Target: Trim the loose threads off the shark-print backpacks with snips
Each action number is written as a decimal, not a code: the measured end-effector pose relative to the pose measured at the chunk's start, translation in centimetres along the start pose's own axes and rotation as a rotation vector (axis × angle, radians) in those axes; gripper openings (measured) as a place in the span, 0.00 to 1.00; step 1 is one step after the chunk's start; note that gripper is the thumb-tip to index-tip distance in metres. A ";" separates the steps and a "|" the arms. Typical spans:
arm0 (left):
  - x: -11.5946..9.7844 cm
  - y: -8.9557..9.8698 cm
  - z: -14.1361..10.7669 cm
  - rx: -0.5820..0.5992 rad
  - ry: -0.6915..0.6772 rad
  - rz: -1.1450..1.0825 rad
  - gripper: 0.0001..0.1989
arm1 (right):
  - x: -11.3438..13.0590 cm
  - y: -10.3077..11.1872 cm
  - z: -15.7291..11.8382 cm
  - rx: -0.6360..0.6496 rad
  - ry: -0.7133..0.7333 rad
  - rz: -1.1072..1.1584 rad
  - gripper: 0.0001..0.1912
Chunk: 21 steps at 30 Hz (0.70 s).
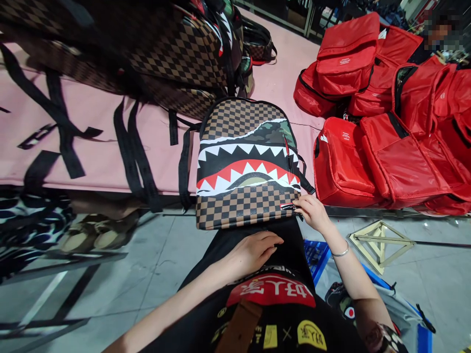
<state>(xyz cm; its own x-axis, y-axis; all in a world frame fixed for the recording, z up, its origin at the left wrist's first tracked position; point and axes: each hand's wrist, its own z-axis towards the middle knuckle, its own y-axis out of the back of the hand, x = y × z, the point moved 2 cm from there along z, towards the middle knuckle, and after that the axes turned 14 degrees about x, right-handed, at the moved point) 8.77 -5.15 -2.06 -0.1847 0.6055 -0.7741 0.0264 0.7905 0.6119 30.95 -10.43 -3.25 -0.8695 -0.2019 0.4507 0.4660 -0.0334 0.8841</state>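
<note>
Head: checkered backpack (248, 164), contents hidden.

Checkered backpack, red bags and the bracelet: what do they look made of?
Checkered backpack: probably coated fabric or imitation leather; smooth, printed, with a faint sheen.
Red bags: likely thin synthetic cloth, given the soft shine and creases.
Bracelet: apparently metal, silvery and bright.

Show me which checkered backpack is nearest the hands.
The backpack at the front edge of the pink table; the right hand is at its lower right corner. Other checkered bags are heaped farther back.
</note>
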 end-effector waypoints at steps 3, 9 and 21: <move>-0.1 -0.1 0.2 0.020 -0.001 -0.020 0.14 | 0.3 0.0 0.5 0.022 0.013 -0.027 0.15; 0.0 0.1 0.0 0.040 0.035 -0.025 0.14 | 0.9 0.0 0.7 0.018 0.015 0.008 0.14; 1.5 -1.2 0.2 0.021 -0.025 0.003 0.15 | -2.4 0.6 -2.8 0.035 -0.406 0.804 0.11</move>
<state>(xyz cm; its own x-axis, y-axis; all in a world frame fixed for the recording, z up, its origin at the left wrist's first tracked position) 8.66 -5.13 -4.00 -0.1597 0.6101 -0.7761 0.0481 0.7901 0.6111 33.73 -12.69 -4.17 -0.2770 0.2102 0.9376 0.9590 -0.0005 0.2834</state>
